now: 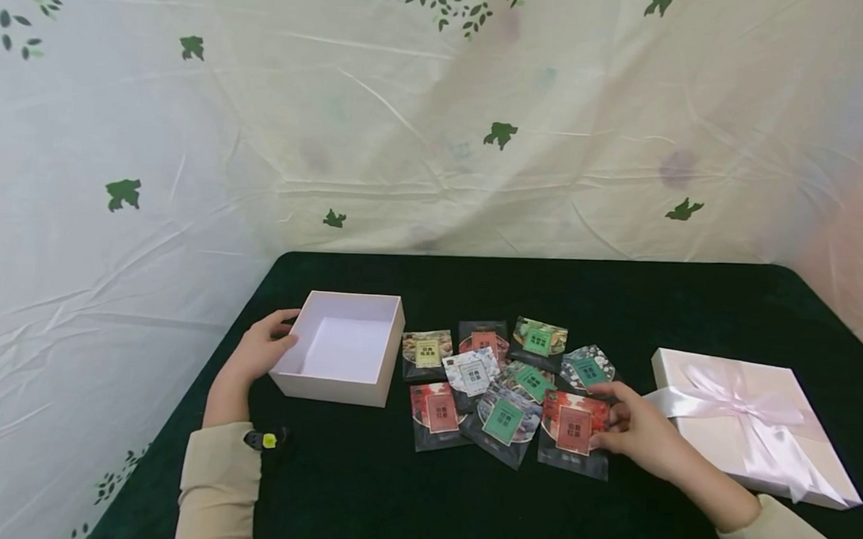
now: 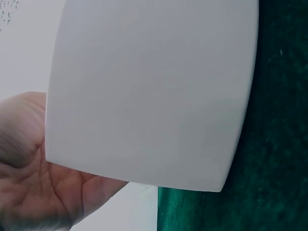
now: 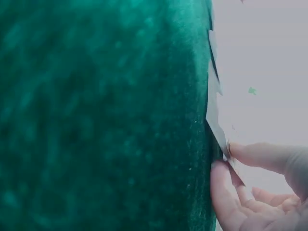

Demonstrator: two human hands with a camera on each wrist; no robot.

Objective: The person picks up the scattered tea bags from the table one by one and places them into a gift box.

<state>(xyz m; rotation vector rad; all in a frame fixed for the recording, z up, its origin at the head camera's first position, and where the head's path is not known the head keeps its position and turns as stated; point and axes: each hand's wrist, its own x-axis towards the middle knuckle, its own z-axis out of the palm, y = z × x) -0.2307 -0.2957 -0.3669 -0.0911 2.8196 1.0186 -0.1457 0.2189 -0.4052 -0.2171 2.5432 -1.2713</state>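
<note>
An open-topped pale box [image 1: 336, 389] sits on the left of the table. My left hand [image 1: 261, 344] grips its left wall near the rim; the left wrist view shows the palm [image 2: 43, 192] partly hidden behind a box side [image 2: 149, 96]. Several flat square sachets lie in an overlapping cluster right of the box. With thumb and fingers, my right hand [image 1: 643, 431] pinches the right edge of a red-printed sachet [image 1: 574, 421] at the cluster's front right. In the right wrist view that hand [image 3: 260, 192] holds a thin sachet edge [image 3: 236, 172] at the tabletop.
Right of my right hand lies a pale pink lid [image 1: 692, 366] with a satin ribbon bow [image 1: 741, 403]. Other sachets include a yellow-labelled one [image 1: 427, 353] beside the box and a green-labelled one [image 1: 505, 423] in front. Dark green cloth [image 1: 395, 506] covers the table; a leaf-patterned curtain hangs behind.
</note>
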